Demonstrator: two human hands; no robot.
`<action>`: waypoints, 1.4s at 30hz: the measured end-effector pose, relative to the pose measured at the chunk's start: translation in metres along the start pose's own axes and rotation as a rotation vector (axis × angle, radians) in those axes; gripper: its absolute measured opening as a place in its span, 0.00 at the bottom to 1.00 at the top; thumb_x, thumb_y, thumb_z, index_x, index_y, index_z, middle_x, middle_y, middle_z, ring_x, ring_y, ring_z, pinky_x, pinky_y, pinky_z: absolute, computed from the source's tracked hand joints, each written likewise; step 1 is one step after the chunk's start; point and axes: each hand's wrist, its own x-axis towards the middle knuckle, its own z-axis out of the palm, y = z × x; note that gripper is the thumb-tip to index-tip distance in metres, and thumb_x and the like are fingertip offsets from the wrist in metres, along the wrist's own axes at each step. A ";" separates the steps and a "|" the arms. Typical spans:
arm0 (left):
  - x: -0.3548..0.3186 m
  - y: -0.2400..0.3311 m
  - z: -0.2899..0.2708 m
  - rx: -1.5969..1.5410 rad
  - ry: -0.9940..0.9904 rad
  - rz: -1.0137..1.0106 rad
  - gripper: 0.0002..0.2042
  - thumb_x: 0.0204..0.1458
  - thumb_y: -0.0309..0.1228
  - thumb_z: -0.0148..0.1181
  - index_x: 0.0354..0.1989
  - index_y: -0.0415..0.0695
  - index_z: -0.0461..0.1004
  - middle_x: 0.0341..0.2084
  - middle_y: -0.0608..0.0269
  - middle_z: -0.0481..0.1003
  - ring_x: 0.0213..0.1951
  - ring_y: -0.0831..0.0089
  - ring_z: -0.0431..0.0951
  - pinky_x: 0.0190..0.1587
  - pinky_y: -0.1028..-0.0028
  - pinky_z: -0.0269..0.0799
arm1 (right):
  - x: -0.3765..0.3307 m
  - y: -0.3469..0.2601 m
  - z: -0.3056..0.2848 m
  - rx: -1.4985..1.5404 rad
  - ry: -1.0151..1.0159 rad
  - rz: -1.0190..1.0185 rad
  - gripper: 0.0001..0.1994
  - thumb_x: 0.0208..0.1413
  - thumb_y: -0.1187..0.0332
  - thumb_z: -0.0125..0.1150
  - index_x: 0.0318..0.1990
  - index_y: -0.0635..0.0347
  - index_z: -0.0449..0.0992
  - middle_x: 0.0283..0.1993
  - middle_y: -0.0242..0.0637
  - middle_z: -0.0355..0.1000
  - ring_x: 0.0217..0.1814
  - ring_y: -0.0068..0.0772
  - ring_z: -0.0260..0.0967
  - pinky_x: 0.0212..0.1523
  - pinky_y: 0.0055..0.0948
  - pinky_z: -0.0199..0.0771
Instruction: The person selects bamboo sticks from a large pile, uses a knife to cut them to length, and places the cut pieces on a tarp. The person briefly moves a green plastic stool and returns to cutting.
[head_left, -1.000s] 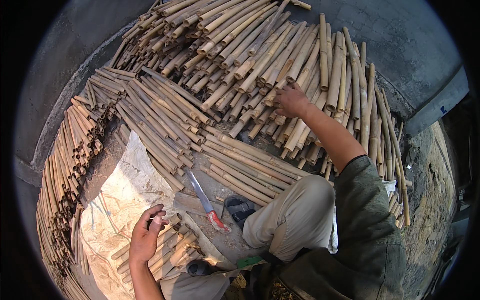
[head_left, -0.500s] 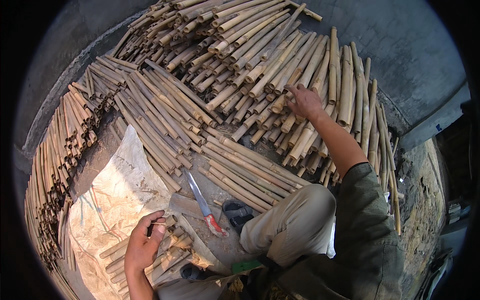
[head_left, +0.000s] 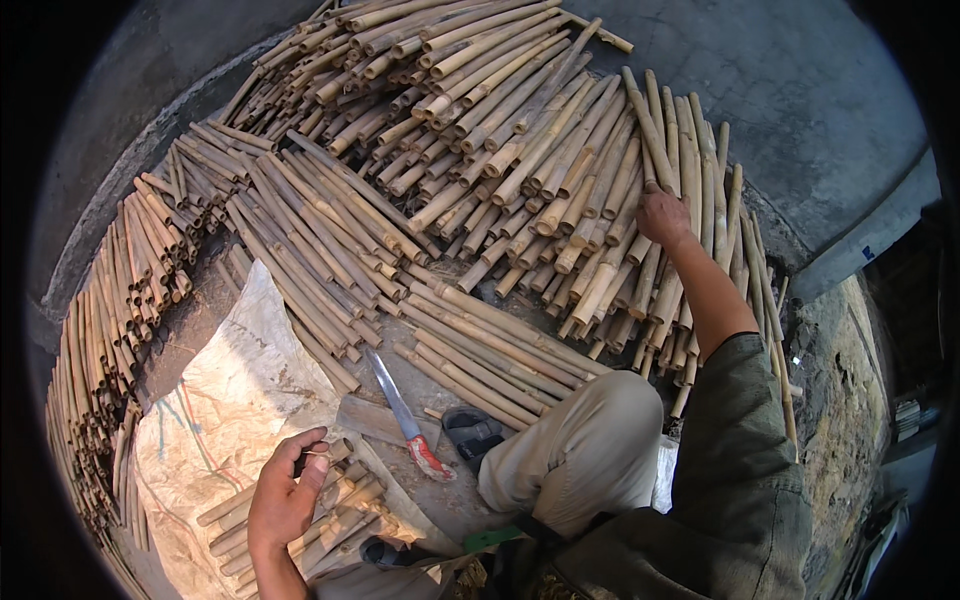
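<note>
Selecting seems the step: our right hand (head_left: 665,214) grips the near end of a bamboo pole (head_left: 645,127) on the far right pile (head_left: 560,180); our left hand (head_left: 285,497) half-curls near left (pinching anything, we can't tell). Lifting would call for clearing its neighbours.

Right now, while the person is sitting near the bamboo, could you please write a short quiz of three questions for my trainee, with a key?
1. Which hand is at the large pile of bamboo poles: (a) left or (b) right?
2. Fill in: the knife has a ____ handle.
3. True or false: a hand is gripping the knife.

Key: 1 b, the right hand; 2 red; 3 false, it lies apart from the right hand and the left hand.
</note>
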 end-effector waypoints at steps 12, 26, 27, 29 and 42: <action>-0.001 0.006 0.014 0.034 0.043 -0.073 0.21 0.64 0.33 0.60 0.61 0.35 0.70 0.45 0.55 0.78 0.45 0.72 0.76 0.51 0.73 0.72 | 0.005 -0.093 0.020 0.105 0.009 -0.162 0.25 0.57 0.52 0.63 0.59 0.54 0.75 0.61 0.40 0.69 0.68 0.43 0.62 0.69 0.48 0.55; 0.010 -0.007 0.009 0.040 0.042 -0.117 0.22 0.63 0.34 0.62 0.62 0.36 0.70 0.44 0.58 0.78 0.43 0.74 0.76 0.48 0.73 0.73 | 0.057 -0.134 0.035 0.048 -0.030 -0.393 0.18 0.55 0.68 0.65 0.54 0.54 0.77 0.62 0.40 0.65 0.67 0.46 0.63 0.62 0.44 0.73; 0.009 -0.009 0.008 0.042 0.046 -0.116 0.22 0.63 0.34 0.62 0.62 0.36 0.70 0.44 0.58 0.78 0.43 0.74 0.76 0.48 0.73 0.73 | 0.058 -0.128 0.035 0.123 0.025 -0.312 0.17 0.55 0.69 0.64 0.53 0.55 0.78 0.61 0.41 0.65 0.66 0.46 0.64 0.61 0.42 0.74; 0.009 -0.011 0.006 0.035 0.050 -0.124 0.22 0.63 0.33 0.62 0.62 0.36 0.70 0.45 0.57 0.78 0.43 0.74 0.76 0.48 0.73 0.72 | 0.059 -0.110 0.035 0.269 0.121 -0.141 0.16 0.55 0.72 0.61 0.51 0.58 0.78 0.58 0.44 0.66 0.65 0.47 0.65 0.59 0.40 0.76; 0.021 -0.014 0.005 0.057 0.014 -0.150 0.21 0.62 0.30 0.61 0.61 0.36 0.70 0.44 0.58 0.78 0.44 0.73 0.76 0.48 0.73 0.72 | 0.070 -0.098 0.036 0.292 0.266 -0.133 0.22 0.56 0.58 0.65 0.55 0.58 0.76 0.56 0.42 0.70 0.64 0.46 0.66 0.62 0.46 0.65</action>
